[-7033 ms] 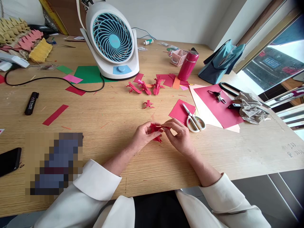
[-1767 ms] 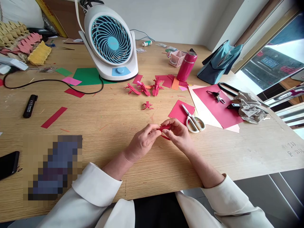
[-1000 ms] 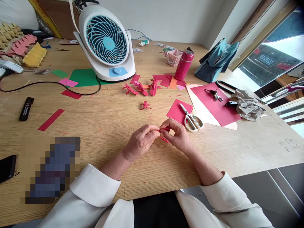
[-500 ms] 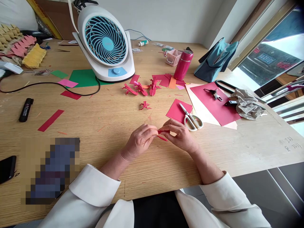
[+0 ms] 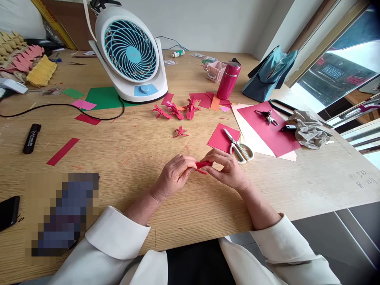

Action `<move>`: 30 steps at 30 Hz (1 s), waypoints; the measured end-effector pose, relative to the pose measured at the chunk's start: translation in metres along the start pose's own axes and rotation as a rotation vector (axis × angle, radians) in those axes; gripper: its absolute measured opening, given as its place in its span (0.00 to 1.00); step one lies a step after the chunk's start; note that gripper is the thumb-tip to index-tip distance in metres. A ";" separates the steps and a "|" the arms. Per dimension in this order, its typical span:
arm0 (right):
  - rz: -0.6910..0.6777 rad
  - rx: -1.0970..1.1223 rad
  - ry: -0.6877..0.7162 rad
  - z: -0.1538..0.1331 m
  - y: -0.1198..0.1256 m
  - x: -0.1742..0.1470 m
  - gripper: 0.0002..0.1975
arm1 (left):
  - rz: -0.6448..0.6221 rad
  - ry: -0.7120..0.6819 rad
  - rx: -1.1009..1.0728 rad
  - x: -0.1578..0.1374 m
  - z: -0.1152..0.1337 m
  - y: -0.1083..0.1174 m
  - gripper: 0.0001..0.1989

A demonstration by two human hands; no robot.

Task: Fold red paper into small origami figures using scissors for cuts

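Between my two hands is a small folded red paper (image 5: 203, 165), held just above the table near its front. My left hand (image 5: 175, 174) pinches its left end between thumb and fingers. At the other end, my right hand (image 5: 226, 169) grips it the same way, and its fingers hide part of the folds. Scissors (image 5: 240, 146) with white handles lie beyond my right hand, partly over a square of red paper (image 5: 222, 136). Straight ahead of my hands sits a small red origami figure (image 5: 180, 132), with several larger red origami figures (image 5: 177, 110) behind it.
A white and blue fan (image 5: 130, 55) stands at the back left, its black cable (image 5: 59, 106) running across the table. A red bottle (image 5: 229, 80), a teal bag (image 5: 268, 75) and large red paper (image 5: 268, 126) are at the right. A black marker (image 5: 31, 138) lies left.
My fingers have shifted slightly on the folded red paper, so more of it shows between them. Other things stay in place.
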State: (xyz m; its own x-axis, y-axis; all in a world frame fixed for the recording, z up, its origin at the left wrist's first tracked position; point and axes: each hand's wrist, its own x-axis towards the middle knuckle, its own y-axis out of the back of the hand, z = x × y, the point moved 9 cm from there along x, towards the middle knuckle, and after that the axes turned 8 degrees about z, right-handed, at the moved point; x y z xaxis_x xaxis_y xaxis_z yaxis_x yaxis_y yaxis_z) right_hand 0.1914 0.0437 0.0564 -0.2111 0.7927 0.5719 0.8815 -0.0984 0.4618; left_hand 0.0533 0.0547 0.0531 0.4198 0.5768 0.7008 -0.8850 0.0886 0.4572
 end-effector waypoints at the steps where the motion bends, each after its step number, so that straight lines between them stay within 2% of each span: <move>1: -0.001 0.020 -0.009 0.001 0.000 0.000 0.08 | 0.002 0.016 -0.016 0.000 -0.001 0.000 0.05; 4: -0.028 0.086 -0.037 0.001 -0.001 0.001 0.11 | 0.015 0.073 -0.054 -0.001 -0.006 0.001 0.04; 8: -0.038 0.103 -0.075 0.001 -0.002 0.001 0.10 | 0.019 0.110 -0.077 -0.001 -0.008 0.002 0.03; 18: 0.030 0.092 -0.065 0.002 -0.003 -0.001 0.03 | -0.026 0.100 -0.091 0.001 0.000 -0.004 0.03; 30: 0.127 0.196 -0.152 0.006 -0.002 0.001 0.08 | 0.053 0.082 -0.005 0.001 0.004 0.000 0.05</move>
State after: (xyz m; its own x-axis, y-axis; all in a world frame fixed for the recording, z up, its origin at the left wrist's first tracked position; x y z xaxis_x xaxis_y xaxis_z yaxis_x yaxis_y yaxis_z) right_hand 0.1915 0.0480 0.0518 -0.0412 0.8643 0.5013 0.9648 -0.0961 0.2449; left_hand 0.0550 0.0524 0.0560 0.3545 0.6452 0.6769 -0.9067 0.0602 0.4175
